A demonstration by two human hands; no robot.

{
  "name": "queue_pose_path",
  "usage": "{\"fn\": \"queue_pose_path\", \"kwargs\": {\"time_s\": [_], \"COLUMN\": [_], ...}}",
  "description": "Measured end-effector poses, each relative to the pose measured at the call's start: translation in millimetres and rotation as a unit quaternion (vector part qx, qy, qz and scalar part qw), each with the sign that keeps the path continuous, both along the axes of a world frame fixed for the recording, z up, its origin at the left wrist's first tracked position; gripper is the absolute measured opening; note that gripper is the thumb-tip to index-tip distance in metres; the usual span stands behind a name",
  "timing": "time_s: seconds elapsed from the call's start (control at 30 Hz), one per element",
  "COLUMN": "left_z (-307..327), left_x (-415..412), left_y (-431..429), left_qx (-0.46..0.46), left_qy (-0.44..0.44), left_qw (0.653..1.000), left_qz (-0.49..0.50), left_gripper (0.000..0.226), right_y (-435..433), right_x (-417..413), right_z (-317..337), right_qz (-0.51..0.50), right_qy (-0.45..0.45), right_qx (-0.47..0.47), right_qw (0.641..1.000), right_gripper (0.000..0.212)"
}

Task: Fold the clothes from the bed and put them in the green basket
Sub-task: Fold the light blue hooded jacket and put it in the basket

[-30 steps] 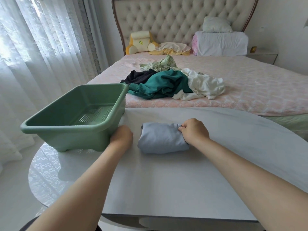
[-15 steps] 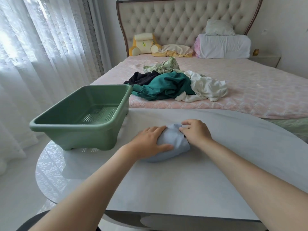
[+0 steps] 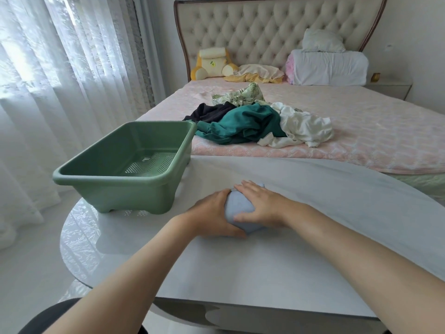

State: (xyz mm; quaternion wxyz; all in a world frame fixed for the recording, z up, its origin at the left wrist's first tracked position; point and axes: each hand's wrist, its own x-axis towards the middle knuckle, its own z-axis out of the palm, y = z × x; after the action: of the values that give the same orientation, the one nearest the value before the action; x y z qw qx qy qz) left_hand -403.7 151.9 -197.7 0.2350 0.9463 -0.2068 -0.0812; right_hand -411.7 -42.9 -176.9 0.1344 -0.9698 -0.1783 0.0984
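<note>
Both your hands close on one folded blue garment [image 3: 238, 209], which lies on the surface [image 3: 301, 266] just right of the green basket [image 3: 115, 180] and slightly nearer to you. Your left hand [image 3: 210, 214] cups the bundle's end facing the basket, fingers curled round its far side and thumb along its lower near edge. Your right hand [image 3: 263, 206] lies over the top, fingers draped across the cloth and thumb pressed to its near face. Both forearms reach in from the near edge.

The basket stands upright close to the surface's curved left edge, its perforated floor in view and its rim above the level of your hands. A narrow gap separates its right wall from your left hand. Right of the basket, bare surface extends past the bundle and back to the near edge.

Count: two hands, one basket, one folded garment. Beyond the basket, on the bed [image 3: 385, 136], are four loose garments in one heap: dark [image 3: 209, 112], teal [image 3: 243, 124], white [image 3: 302, 126] and leaf-printed [image 3: 240, 95].
</note>
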Motion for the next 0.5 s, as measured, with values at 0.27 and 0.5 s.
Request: {"fn": "queue_pose_path", "kwargs": {"time_s": [0.27,0.5], "left_z": [23,28], "left_x": [3,-3], "left_y": [10,8], "left_qx": [0.127,0.145], "left_qy": [0.064,0.067], "left_qw": [0.99,0.987], "left_qz": [-0.008,0.029], "left_gripper": [0.117,0.075], "right_y": [-6,-5], "right_x": [-2,-12], "right_z": [9,1], "right_qz": [0.064,0.174], "right_qy": [-0.016,-0.228], "right_qx": [-0.123,-0.24], "right_qw": [0.99,0.927], "right_gripper": [0.117,0.116]}}
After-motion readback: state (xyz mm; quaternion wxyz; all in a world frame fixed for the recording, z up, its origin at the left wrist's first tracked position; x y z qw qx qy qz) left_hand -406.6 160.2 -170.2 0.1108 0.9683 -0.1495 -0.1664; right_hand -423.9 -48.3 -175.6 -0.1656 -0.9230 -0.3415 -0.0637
